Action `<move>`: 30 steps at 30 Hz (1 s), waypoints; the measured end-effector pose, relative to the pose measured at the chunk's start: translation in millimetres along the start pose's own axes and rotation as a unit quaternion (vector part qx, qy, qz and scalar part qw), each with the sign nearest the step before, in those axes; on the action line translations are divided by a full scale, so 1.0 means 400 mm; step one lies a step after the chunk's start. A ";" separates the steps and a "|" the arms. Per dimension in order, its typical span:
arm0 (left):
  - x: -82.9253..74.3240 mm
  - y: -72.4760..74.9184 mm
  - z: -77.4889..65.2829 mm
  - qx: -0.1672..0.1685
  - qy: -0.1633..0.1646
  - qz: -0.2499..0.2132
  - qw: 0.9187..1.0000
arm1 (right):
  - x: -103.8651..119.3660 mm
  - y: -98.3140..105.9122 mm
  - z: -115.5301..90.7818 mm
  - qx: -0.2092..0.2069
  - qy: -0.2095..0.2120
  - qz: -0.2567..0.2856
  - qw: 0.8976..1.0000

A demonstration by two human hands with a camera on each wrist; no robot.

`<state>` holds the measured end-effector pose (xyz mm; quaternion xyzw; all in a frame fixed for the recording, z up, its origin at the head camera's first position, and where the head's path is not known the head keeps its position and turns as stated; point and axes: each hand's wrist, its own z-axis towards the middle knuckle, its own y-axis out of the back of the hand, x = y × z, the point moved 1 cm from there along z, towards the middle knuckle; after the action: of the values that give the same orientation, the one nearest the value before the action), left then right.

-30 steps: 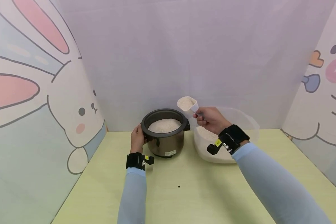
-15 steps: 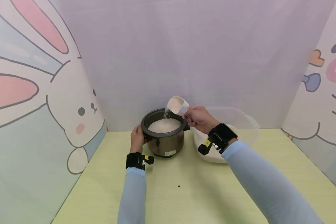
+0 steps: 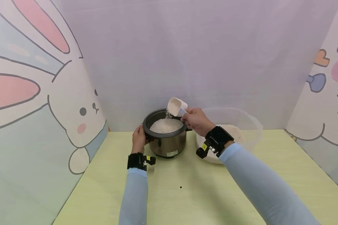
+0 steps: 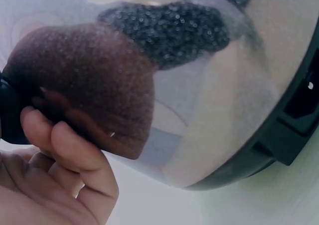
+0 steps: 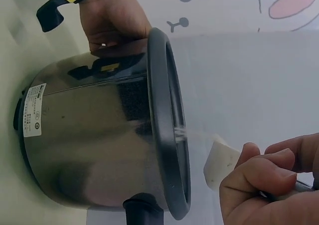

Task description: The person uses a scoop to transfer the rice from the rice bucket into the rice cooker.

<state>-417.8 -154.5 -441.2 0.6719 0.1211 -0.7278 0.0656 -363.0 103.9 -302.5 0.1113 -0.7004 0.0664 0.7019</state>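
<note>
A dark rice cooker [image 3: 169,144] without a lid stands at the back of the table, holding a mound of white rice [image 3: 165,126]. My left hand [image 3: 138,139] grips its left side handle [image 4: 11,112], fingers curled under it. Above the cooker's right rim, my right hand [image 3: 198,121] holds a white measuring scoop [image 3: 182,105] by its handle. The scoop tilts left and rice grains [image 3: 168,114] fall from its lip into the cooker. In the right wrist view the scoop [image 5: 218,164] shows beside the rim [image 5: 162,125], partly hidden by my fingers.
Right of the cooker sits a translucent tub [image 3: 254,126] with more rice [image 3: 232,131], partly covered by my right forearm. A pale curtain [image 3: 236,62] hangs just behind. A small black speck [image 3: 181,187] lies on the yellow table [image 3: 169,206].
My right hand has carried the filled scoop left from beside the tub to over the cooker and tipped it, so rice pours out. My left hand keeps its grip on the handle.
</note>
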 end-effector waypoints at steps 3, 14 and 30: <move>0.001 0.002 -0.001 -0.002 -0.001 0.003 1.000 | -0.005 -0.014 -0.005 -0.006 0.008 -0.035 0.999; -0.006 0.011 -0.004 0.010 0.014 0.004 1.000 | -0.011 -0.059 -0.008 -0.027 0.035 -0.101 0.994; -0.010 0.010 -0.009 0.009 0.020 0.007 1.000 | -0.022 -0.055 -0.018 -0.008 0.096 -0.221 0.971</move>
<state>-413.0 -157.6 -438.0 0.6877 0.1118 -0.7146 0.0622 -350.5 85.1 -312.7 0.2508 -0.5883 -0.0854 0.7640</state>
